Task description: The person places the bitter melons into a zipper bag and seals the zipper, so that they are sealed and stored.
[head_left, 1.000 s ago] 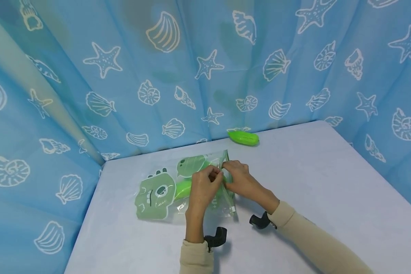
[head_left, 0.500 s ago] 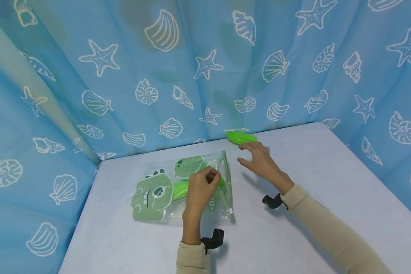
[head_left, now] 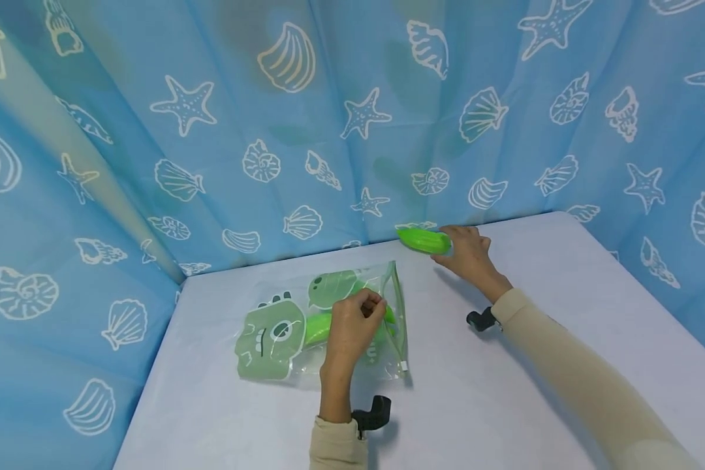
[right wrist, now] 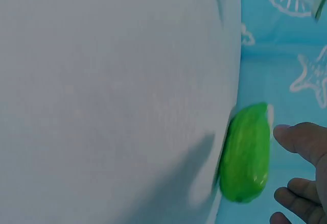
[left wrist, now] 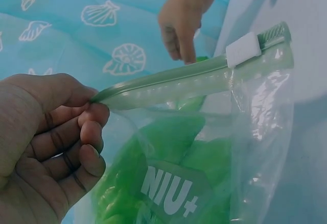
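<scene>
A clear slider bag [head_left: 270,346] with a green monster print lies on the white table, bright green things [head_left: 317,328] inside it. My left hand [head_left: 352,326] pinches the bag's green zip edge [left wrist: 163,81] between thumb and forefinger; the white slider [left wrist: 243,49] sits farther along that edge. At the table's back edge lies a plump, bright green toy vegetable [head_left: 424,241], shaped like a short gourd. My right hand [head_left: 469,253] is at its right end, thumb and fingers spread. The right wrist view shows a gap between the thumb [right wrist: 301,140] and the vegetable.
A blue curtain [head_left: 329,130] with white shell and starfish drawings hangs right behind the table [head_left: 505,391] and along both sides. Dark wrist-worn cameras [head_left: 373,412] stick out beside both wrists.
My right hand has left the bag's mouth and moved back and right to the green toy vegetable, its fingers spreading. The left hand keeps its pinch on the bag's edge.
</scene>
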`<state>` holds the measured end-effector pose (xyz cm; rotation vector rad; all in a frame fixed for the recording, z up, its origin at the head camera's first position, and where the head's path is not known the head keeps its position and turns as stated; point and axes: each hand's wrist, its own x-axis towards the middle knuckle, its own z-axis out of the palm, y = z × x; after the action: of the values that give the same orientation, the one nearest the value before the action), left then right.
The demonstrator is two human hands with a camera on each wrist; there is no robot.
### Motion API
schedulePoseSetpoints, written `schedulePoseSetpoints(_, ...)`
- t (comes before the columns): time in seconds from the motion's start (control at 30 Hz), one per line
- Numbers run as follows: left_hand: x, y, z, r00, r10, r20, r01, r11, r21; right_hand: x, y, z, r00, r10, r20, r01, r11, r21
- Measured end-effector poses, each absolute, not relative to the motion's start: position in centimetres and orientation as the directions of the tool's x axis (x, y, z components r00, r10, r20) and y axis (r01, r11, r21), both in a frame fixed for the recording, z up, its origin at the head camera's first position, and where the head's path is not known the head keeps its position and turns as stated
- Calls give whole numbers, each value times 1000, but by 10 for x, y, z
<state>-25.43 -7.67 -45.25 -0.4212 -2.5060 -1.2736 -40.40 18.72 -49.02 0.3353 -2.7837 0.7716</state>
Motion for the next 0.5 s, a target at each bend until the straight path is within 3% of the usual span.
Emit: schedulePoseSetpoints(0.5, -256, -80, -452, -915, 105, 389, 377, 565, 734, -434, 189, -498, -984, -114, 139, -171, 839, -516)
